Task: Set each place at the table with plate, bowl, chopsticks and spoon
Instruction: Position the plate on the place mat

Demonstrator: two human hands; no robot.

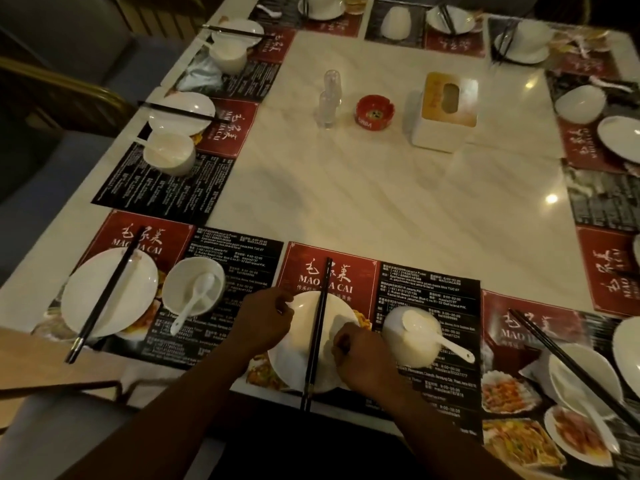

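- While our left hand (266, 320) and right hand (360, 358) each close a grip on a rim of the near middle plate (292, 365), most places look set.
- The chopsticks (317, 334) lie across this plate, long axis near to far, far ends leaning slightly right.
- The bowl (412, 344) and spoon (446, 344) sit just right of it.
- A far-right place on the desk (381, 202) seems to lack chopsticks.

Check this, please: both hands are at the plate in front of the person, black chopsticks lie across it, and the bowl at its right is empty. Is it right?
Not quite. The head view shows that the bowl at the right of the plate holds a white spoon. The rest is correct.
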